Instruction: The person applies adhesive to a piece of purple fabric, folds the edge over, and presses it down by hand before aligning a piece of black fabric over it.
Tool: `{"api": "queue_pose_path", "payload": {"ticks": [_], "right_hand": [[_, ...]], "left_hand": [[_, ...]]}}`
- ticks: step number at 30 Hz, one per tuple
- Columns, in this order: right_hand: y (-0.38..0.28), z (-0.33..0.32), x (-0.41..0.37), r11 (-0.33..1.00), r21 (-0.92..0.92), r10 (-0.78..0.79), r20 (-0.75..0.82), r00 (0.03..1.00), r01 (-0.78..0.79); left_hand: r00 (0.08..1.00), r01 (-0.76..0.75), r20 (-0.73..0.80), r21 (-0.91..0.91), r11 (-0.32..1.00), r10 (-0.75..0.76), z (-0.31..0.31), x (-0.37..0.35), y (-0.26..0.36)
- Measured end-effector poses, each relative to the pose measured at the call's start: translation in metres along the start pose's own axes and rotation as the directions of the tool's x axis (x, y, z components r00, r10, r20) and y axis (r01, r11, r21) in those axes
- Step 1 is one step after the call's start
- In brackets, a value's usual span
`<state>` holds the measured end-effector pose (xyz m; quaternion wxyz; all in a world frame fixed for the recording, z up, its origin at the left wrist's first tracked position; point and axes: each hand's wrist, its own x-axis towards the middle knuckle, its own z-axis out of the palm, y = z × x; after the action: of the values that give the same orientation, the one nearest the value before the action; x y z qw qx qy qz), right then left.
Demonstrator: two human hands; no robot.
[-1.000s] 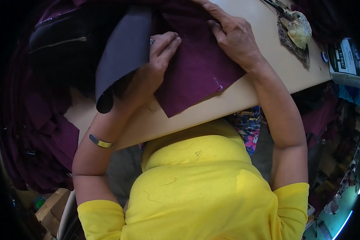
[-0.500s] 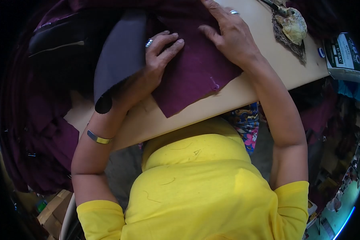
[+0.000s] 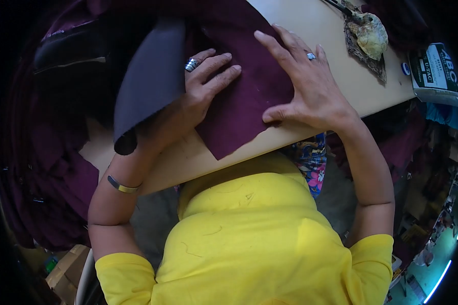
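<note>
- Across the pale table (image 3: 173,168) lies the maroon cloth (image 3: 244,109), directly before the person; one corner points toward the yellow shirt (image 3: 249,239), close to the table's near edge.
- Person's left hand (image 3: 199,86): laid on the cloth, fingers extended and slightly bent, nothing seen pinched between them. Palm side hidden from where I stand.
- Person's right hand (image 3: 313,96): spread wide at the cloth's right edge, thumb well apart from the fingers, nothing gripped. Thumb tip sits by the lower right part of that edge; forefinger tip is over the cloth. Whether it presses or hovers, I cannot tell.
- Grey flap (image 3: 152,81): raised and curled, covering part of the left wrist and forearm; its lower end is rolled, the edge finely jagged.
- Worn items: silver rings on both hands; metal cuff (image 3: 122,184) on the left forearm.
- Far right of the table: pale lump (image 3: 371,38) on a dark, ragged scrap (image 3: 353,48); small blue disc (image 3: 405,68) near the table's right end, just beside a box (image 3: 435,71) marked ABC and U-TAC.
- Left side: maroon heap (image 3: 40,173), hanging in folds; dark fabric above it, details lost in shadow.
</note>
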<state>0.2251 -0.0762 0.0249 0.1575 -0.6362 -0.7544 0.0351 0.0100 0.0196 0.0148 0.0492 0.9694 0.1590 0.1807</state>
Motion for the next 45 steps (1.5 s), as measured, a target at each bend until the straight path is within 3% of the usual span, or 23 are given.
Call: {"api": "queue_pose_path", "payload": {"ticks": [3,6,9,12,15,18,21,25,29,33,39,42,45], "right_hand": [[0.015,0.001,0.033,0.913,0.389,0.155,-0.063,0.986,-0.119],[0.011,-0.013,0.080,0.818,0.389,0.393,0.159,0.906,-0.423],[0.011,0.015,0.104,0.913,0.257,0.334,-0.025,0.942,-0.317],[0.019,0.033,0.107,0.925,0.374,0.159,-0.212,0.964,-0.070],[0.022,0.027,0.102,0.871,0.469,0.228,-0.123,0.966,-0.146],[0.024,0.036,0.101,0.889,0.455,0.113,-0.342,0.933,0.060],[0.026,0.040,0.102,0.887,0.438,0.059,-0.425,0.903,0.149],[0.022,0.036,0.100,0.889,0.451,0.101,-0.367,0.925,0.081],[0.023,0.038,0.100,0.898,0.425,0.076,-0.403,0.912,0.112],[0.022,0.035,0.098,0.886,0.453,0.091,-0.371,0.924,0.095],[0.026,0.041,0.101,0.888,0.427,0.050,-0.455,0.889,0.169],[0.022,0.037,0.099,0.871,0.473,0.090,-0.417,0.904,0.132],[0.022,0.032,0.100,0.889,0.435,0.047,-0.400,0.915,0.144]], "left_hand": [[0.996,0.037,-0.084,-0.025,0.999,-0.039,0.001,0.006,-0.009],[0.990,0.107,-0.092,-0.010,0.994,-0.107,0.007,0.006,-0.018],[0.974,0.095,-0.209,0.014,0.995,-0.090,0.019,0.000,-0.026],[0.970,0.133,-0.204,-0.003,0.991,-0.131,0.021,0.000,-0.022],[0.975,0.155,-0.167,0.035,0.987,-0.147,0.014,0.002,-0.018],[0.976,0.156,-0.168,0.083,0.984,-0.141,0.014,0.003,-0.018],[0.976,0.153,-0.184,0.201,0.968,-0.116,0.015,0.004,-0.020],[0.994,0.080,-0.091,0.313,0.946,-0.054,0.005,0.008,-0.015],[0.995,-0.065,-0.064,0.081,0.995,0.071,0.009,0.008,-0.024],[0.961,0.169,-0.216,-0.023,0.985,-0.170,0.020,0.006,-0.030],[0.986,0.116,-0.130,0.104,0.988,-0.102,0.017,0.010,-0.036],[0.983,-0.012,-0.183,0.105,0.994,0.031,0.024,0.007,-0.043],[0.950,0.193,-0.259,0.040,0.980,-0.176,0.025,0.010,-0.039]]}}
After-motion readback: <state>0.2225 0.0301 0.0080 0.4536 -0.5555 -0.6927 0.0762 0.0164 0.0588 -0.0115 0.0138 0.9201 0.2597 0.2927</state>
